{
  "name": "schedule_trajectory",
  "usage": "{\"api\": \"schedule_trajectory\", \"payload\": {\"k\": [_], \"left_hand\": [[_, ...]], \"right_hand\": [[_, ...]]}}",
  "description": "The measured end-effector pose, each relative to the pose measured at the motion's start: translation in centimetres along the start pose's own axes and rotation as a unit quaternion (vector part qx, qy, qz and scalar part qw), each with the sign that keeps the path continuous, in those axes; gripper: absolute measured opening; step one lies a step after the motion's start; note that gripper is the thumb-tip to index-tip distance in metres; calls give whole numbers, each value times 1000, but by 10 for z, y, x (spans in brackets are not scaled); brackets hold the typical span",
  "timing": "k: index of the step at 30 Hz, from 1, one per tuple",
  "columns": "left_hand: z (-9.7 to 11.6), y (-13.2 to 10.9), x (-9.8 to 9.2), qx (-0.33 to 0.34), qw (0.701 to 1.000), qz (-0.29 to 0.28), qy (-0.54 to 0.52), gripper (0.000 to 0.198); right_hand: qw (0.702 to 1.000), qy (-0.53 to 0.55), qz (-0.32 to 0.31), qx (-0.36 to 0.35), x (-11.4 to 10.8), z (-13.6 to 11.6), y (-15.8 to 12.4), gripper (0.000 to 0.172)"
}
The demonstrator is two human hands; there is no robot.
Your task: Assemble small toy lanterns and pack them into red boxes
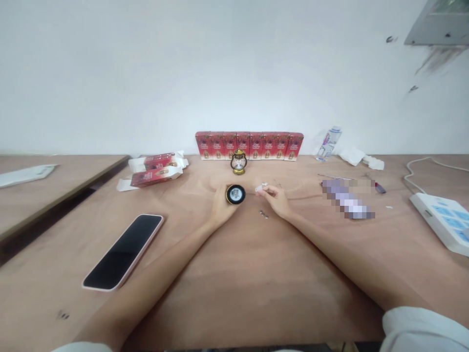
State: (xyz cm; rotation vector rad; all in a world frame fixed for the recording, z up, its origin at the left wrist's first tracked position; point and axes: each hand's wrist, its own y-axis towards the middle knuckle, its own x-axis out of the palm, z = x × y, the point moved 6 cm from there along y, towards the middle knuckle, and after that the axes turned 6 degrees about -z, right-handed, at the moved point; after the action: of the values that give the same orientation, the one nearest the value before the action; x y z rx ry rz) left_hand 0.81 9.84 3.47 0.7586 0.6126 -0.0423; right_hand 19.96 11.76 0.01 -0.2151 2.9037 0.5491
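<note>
Round black gold-edged object (235, 194), bearing a pale, dark-printed central disc (236, 195).
Held in curled left hand (220, 202); pinching small whitish piece (259, 188) in fingertips of right hand (277, 199).

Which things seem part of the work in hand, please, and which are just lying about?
Likely in use:
round black-rimmed object in left hand
small white piece in right hand
shiny pieces
lantern
red boxes

Likely lying about:
phone
bottle
power strip

In front of the gold-and-black lantern (239, 162), the right hand (277, 199) partly hides a whitish piece (259, 188). Right of the lantern, a long purple object (343, 199) is pixelated, a white plastic power strip (441, 220) cropped.
</note>
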Motion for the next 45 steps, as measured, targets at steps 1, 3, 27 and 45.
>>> {"api": "schedule_trajectory", "payload": {"k": [1,3,27,45], "left_hand": [[1,0,0,3,1000,-4,10,33],[1,-1,2,8,999,-11,32,32],[23,-12,1,101,979,36,171,33],[24,-13,1,116,975,47,185,32]], "right_hand": [[1000,-5,2,-8,1,-4,-2,27],[999,-20,11,-22,2,-11,-7,28],[947,289,43,135,72,-47,-57,27],[908,348,47,229,72,-48,-61,34]]}}
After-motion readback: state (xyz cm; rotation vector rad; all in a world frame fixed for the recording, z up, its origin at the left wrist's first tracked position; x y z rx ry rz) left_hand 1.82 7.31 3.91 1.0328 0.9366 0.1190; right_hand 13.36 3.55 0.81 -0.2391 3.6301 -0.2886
